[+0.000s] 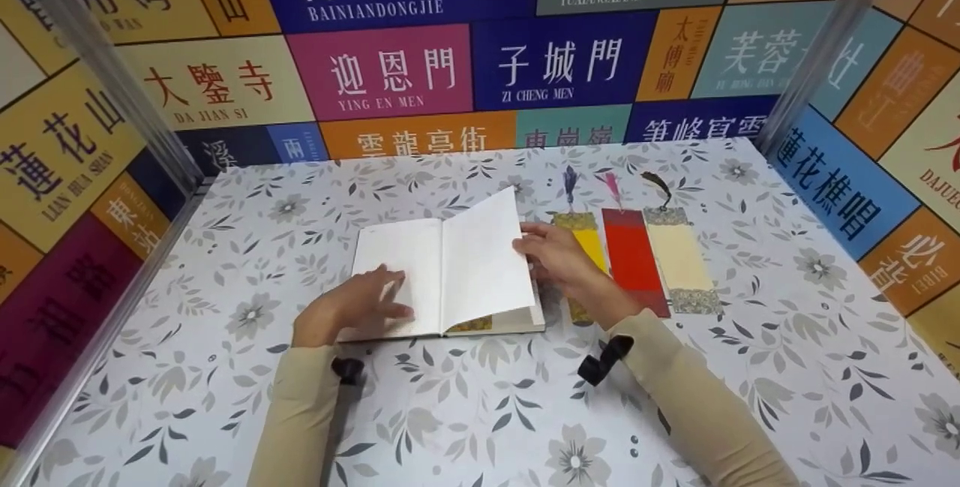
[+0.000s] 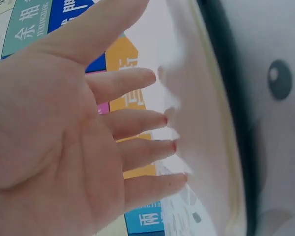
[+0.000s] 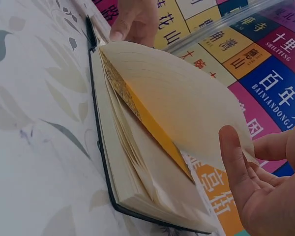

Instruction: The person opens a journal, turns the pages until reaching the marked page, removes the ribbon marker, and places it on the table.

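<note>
An open notebook [image 1: 401,262] with white pages lies on the table. My right hand [image 1: 562,254] pinches the outer edge of a raised page [image 1: 484,262], thumb on one side and fingers on the other in the right wrist view. Under that page, a yellow bookmark [image 3: 146,125] with a patterned end lies inside the notebook, mostly hidden from the head view. My left hand [image 1: 360,299] rests on the left page with its fingers spread; in the left wrist view its fingertips [image 2: 173,146] touch the paper.
Right of the notebook lie three tasselled bookmarks: a yellow one [image 1: 589,247], partly behind my right hand, a red one [image 1: 634,258] and a cream one [image 1: 681,258]. A floral cloth [image 1: 480,412] covers the table. Panels with printed place names [image 1: 382,70] enclose the back and sides.
</note>
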`<state>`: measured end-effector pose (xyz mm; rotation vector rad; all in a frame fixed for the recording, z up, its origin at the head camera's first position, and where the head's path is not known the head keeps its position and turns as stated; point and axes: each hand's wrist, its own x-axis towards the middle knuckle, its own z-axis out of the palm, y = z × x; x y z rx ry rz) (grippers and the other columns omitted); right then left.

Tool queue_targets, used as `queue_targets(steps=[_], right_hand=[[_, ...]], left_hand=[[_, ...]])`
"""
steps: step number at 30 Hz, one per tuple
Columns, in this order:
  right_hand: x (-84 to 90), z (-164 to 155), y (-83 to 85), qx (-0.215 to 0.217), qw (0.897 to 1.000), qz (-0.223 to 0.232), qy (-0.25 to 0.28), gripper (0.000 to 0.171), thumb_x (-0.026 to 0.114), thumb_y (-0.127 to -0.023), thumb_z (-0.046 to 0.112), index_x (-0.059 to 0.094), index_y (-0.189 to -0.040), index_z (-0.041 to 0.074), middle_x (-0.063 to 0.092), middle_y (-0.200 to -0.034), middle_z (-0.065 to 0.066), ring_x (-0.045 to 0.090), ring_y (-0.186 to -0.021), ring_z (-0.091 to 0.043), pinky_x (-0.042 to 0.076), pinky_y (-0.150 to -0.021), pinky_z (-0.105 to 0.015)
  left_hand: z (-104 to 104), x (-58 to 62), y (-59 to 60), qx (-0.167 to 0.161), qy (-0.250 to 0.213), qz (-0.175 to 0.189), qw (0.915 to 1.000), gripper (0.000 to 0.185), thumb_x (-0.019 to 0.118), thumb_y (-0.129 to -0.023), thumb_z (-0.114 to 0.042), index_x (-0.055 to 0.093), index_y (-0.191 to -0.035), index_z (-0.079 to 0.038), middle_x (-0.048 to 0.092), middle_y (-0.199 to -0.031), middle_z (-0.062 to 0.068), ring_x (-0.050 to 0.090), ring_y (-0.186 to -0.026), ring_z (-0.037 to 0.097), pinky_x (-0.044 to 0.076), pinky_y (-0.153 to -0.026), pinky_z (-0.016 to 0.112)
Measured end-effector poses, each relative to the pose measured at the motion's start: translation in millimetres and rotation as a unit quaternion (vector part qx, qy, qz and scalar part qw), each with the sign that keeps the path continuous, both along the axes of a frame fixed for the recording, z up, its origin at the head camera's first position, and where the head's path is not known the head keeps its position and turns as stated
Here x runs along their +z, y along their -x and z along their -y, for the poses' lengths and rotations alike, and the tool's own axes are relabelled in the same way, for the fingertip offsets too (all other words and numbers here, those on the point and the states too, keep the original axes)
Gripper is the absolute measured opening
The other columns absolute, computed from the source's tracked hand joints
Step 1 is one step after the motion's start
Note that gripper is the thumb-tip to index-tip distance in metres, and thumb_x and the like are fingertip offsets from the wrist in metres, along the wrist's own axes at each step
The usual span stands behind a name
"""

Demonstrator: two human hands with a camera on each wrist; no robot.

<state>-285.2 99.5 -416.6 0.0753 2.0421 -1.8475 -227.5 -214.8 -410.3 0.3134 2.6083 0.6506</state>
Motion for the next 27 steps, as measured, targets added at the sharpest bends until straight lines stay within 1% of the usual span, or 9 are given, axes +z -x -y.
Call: queue_targets(steps=[3, 8, 13, 17, 19, 21, 22, 24, 27], right_hand=[[4.3, 3, -4.1, 0.001, 1.000, -0.025, -0.006, 0.044, 0.056, -0.102, 0.019, 0.051, -0.144, 0.010, 0.064, -0.134, -0.012, 0.066, -0.106, -0.022, 0.059, -0.088, -0.033], [11.0, 9, -13.3, 0.040, 0.995, -0.087, -0.011, 0.040, 0.053, -0.105, 0.023, 0.054, -0.142, 0.011, 0.066, -0.130, -0.013, 0.067, -0.099, -0.021, 0.060, -0.082, -0.035], [11.5, 17, -19.3, 0.115, 0.984, -0.139, 0.000, 0.044, 0.045, -0.107, 0.034, 0.052, -0.146, 0.013, 0.060, -0.139, -0.012, 0.062, -0.119, -0.032, 0.061, -0.084, -0.038], [9.2, 25, -22.3, 0.178, 0.963, -0.195, -0.061, 0.044, 0.046, -0.107, 0.033, 0.052, -0.147, 0.013, 0.056, -0.147, -0.011, 0.055, -0.131, -0.035, 0.057, -0.096, -0.047], [8.2, 29, -24.1, 0.206, 0.945, -0.225, -0.115, 0.043, 0.051, -0.106, 0.030, 0.053, -0.146, 0.015, 0.054, -0.149, -0.009, 0.054, -0.134, -0.033, 0.053, -0.103, -0.049], [7.3, 33, -25.4, 0.243, 0.922, -0.250, -0.170, 0.044, 0.053, -0.104, 0.029, 0.052, -0.147, 0.015, 0.051, -0.152, -0.007, 0.049, -0.139, -0.030, 0.046, -0.111, -0.050], [6.6, 35, -25.6, 0.266, 0.906, -0.265, -0.197, 0.046, 0.054, -0.104, 0.027, 0.050, -0.148, 0.013, 0.048, -0.155, -0.007, 0.045, -0.142, -0.031, 0.042, -0.115, -0.050], [5.6, 38, -26.3, 0.321, 0.863, -0.290, -0.261, 0.053, 0.056, -0.103, 0.026, 0.043, -0.153, 0.014, 0.038, -0.161, -0.008, 0.035, -0.150, -0.031, 0.033, -0.122, -0.050], [4.2, 42, -28.5, 0.386, 0.805, -0.296, -0.339, 0.064, 0.058, -0.102, 0.028, 0.030, -0.159, 0.021, 0.022, -0.168, -0.008, 0.017, -0.156, -0.034, 0.019, -0.126, -0.055]], left_hand=[[5, 2.8, 0.8, 0.000, -0.008, -0.021, 0.9998, 0.070, 0.061, -0.099, -0.039, 0.035, -0.156, -0.006, 0.027, -0.164, 0.022, 0.023, -0.153, 0.041, 0.020, -0.126, 0.055], [13, 9.2, -0.4, 0.012, -0.045, -0.078, 0.9959, 0.063, 0.058, -0.102, -0.033, 0.039, -0.153, -0.002, 0.038, -0.158, 0.024, 0.034, -0.147, 0.042, 0.027, -0.123, 0.054], [10, 12.1, -3.8, 0.026, -0.072, -0.117, 0.9902, 0.062, 0.058, -0.102, -0.033, 0.040, -0.153, -0.005, 0.043, -0.156, 0.020, 0.039, -0.146, 0.038, 0.030, -0.123, 0.052], [3, 10.2, -5.5, 0.027, -0.057, -0.130, 0.9895, 0.065, 0.054, -0.103, -0.040, 0.036, -0.154, -0.004, 0.041, -0.157, 0.021, 0.037, -0.147, 0.040, 0.028, -0.123, 0.053], [2, 9.8, -7.1, 0.037, -0.048, -0.140, 0.9884, 0.068, 0.049, -0.104, -0.044, 0.032, -0.157, -0.004, 0.037, -0.159, 0.023, 0.034, -0.148, 0.041, 0.027, -0.124, 0.054], [4, 9.8, -9.3, 0.052, -0.042, -0.163, 0.9844, 0.070, 0.045, -0.105, -0.047, 0.027, -0.158, -0.005, 0.033, -0.161, 0.023, 0.031, -0.150, 0.041, 0.025, -0.124, 0.055], [5, 10.1, -10.7, 0.061, -0.042, -0.176, 0.9816, 0.071, 0.043, -0.105, -0.048, 0.025, -0.159, -0.006, 0.031, -0.162, 0.022, 0.030, -0.150, 0.041, 0.023, -0.124, 0.056], [8, 10.4, -13.8, 0.075, -0.040, -0.203, 0.9756, 0.071, 0.040, -0.106, -0.049, 0.021, -0.160, -0.007, 0.028, -0.164, 0.021, 0.027, -0.152, 0.040, 0.017, -0.125, 0.060], [12, 9.9, -18.0, 0.079, -0.034, -0.235, 0.9682, 0.072, 0.038, -0.106, -0.050, 0.019, -0.160, -0.007, 0.026, -0.165, 0.020, 0.024, -0.152, 0.041, 0.008, -0.123, 0.067]])
